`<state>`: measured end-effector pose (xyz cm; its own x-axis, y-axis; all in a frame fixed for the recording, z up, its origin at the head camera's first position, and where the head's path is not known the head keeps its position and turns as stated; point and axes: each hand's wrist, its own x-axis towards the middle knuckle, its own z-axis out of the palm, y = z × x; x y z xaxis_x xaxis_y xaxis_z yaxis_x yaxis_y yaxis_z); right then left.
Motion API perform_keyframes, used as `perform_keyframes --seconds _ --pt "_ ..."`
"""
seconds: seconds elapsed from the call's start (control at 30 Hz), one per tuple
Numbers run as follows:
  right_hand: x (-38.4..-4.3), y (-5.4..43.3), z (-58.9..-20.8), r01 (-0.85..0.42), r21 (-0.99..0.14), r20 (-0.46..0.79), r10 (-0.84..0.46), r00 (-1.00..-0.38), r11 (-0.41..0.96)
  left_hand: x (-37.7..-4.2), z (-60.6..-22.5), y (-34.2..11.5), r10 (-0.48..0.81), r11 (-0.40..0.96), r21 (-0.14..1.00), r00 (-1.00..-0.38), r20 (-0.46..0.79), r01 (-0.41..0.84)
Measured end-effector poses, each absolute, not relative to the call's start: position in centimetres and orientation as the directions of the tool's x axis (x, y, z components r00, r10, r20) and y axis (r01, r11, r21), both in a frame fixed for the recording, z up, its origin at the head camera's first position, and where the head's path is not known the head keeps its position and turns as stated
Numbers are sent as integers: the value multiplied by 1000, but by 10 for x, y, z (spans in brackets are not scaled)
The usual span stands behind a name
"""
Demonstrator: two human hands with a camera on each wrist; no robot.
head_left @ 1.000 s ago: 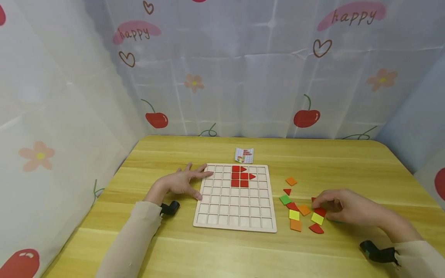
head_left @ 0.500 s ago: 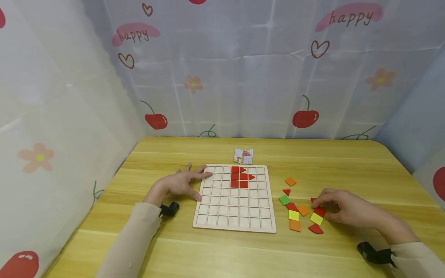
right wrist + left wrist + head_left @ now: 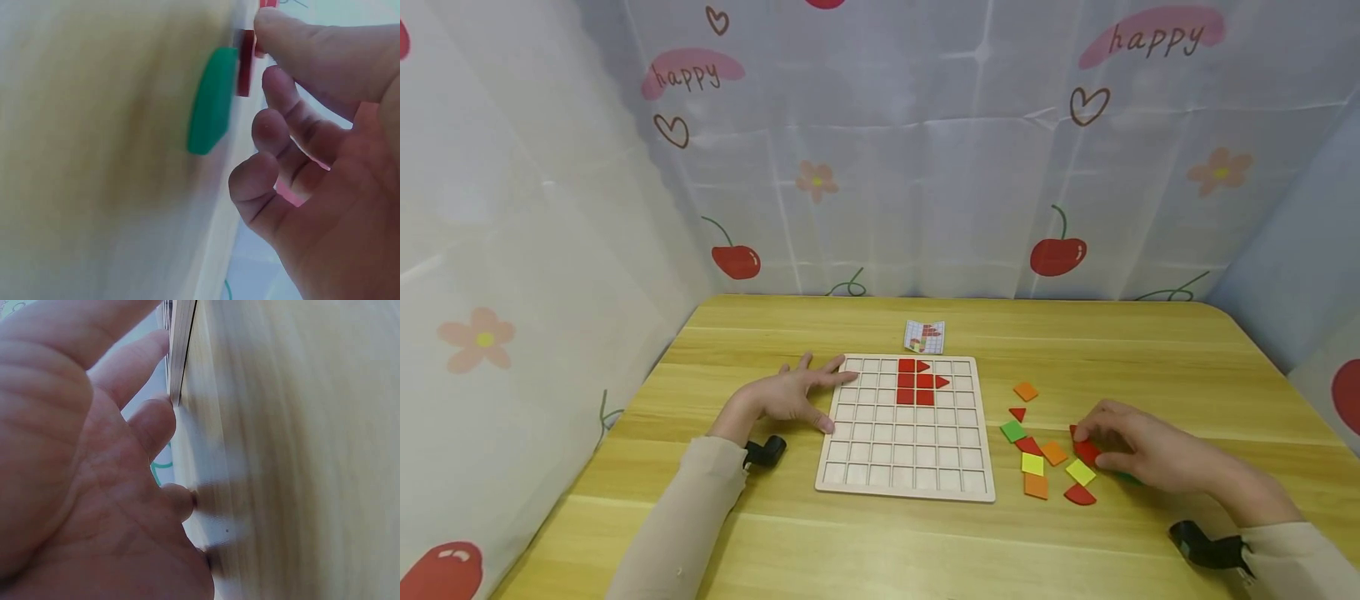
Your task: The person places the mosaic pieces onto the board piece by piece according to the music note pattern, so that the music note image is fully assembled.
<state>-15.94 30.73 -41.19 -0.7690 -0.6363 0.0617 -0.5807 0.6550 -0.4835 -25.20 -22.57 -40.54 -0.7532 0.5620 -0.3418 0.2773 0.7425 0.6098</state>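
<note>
My left hand (image 3: 786, 396) rests at the left side of the wooden grid board (image 3: 906, 457), fingers spread, thumb and fingertips at its edge. Red square and triangle tiles (image 3: 907, 381) sit in cells of the upper middle. Over the loose pieces on the right, my right hand (image 3: 1157, 446) has curled fingers and pinches a red tile (image 3: 1086, 452) between thumb and fingertips; part of that tile is hidden. A green piece with a curved edge (image 3: 212, 103) lies under this hand in the right wrist view.
Loose yellow (image 3: 1080, 472), orange (image 3: 1055, 453), green (image 3: 1013, 431) and red (image 3: 1080, 495) pieces lie right of the board. A small pattern card (image 3: 924, 337) lies behind the board. A printed curtain (image 3: 880, 167) hangs beyond the table's back edge.
My right hand has drawn the red tile slightly away from the yellow piece below it, and a gap now shows between them. The left hand keeps its place on the board.
</note>
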Motion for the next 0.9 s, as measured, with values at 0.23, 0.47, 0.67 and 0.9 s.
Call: perform_keyframes --seconds 0.23,0.47,0.67,0.9 --pt "-159 296 -397 -486 -561 5 -584 -812 671 -253 -405 -226 563 743 607 -753 -339 282" --pt "-166 274 -386 -473 -542 34 -545 -838 694 -253 -407 -226 538 754 609 -763 -357 246" --pt "-172 254 -380 -495 -499 94 -524 -846 711 -254 -409 -227 559 745 608 -756 -342 275" --pt "-180 234 -379 -455 -495 74 -485 -871 740 -252 -407 -226 556 747 605 -759 -340 276"
